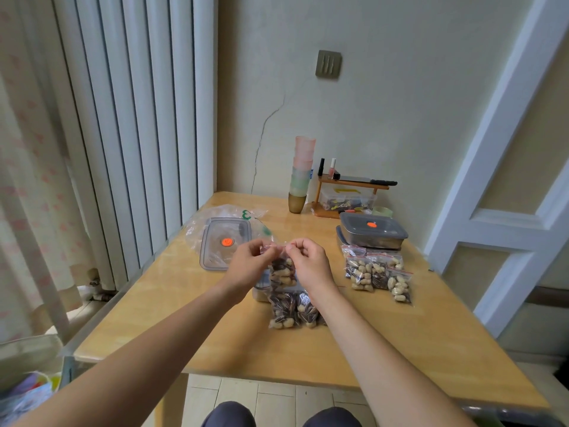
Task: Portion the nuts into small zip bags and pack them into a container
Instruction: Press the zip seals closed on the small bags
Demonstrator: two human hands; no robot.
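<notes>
While both hands hover above the pale wooden table (400, 334), we see the left hand (251, 261) and right hand (309, 260) pinching the top edge of a small clear zip bag of peanuts and striped seeds (281, 271), held up between them. Filled bags (292, 311) lie on the table just below it; more filled bags (377, 272) lie right, beside a lidded steel container with an orange dot (374, 234). A loose grey lid (223, 243) rests left.

Table (184, 303) orange-tan; lid (212, 257) grey, orange dot; cups (303, 167) pink, green.
</notes>
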